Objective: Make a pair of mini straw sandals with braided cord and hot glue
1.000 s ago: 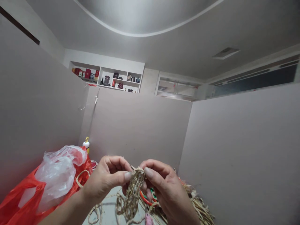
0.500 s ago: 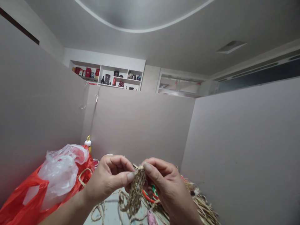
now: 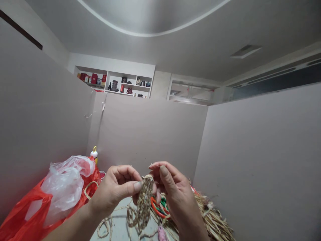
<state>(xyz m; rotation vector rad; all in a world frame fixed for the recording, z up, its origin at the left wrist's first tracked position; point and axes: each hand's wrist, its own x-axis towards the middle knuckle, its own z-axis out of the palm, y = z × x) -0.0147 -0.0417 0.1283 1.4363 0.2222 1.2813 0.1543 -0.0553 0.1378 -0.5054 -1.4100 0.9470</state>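
Observation:
A braided straw band (image 3: 144, 201) hangs from both my hands at the bottom middle of the head view. My left hand (image 3: 116, 189) pinches its upper end between thumb and fingers. My right hand (image 3: 173, 192) is closed on the same end from the right, thumb raised beside the braid. The band's loose lower part trails onto the table (image 3: 120, 231).
A red plastic bag (image 3: 25, 214) with a clear plastic bag (image 3: 62, 184) on it lies at the left. A pile of loose straw (image 3: 215, 221) and red and green rings (image 3: 159, 207) sit behind my right hand. A small white and yellow bottle (image 3: 94, 153) stands by the grey partition walls.
My right hand has shifted its grip, its thumb lifting higher beside the braid's top. The left hand holds much the same place.

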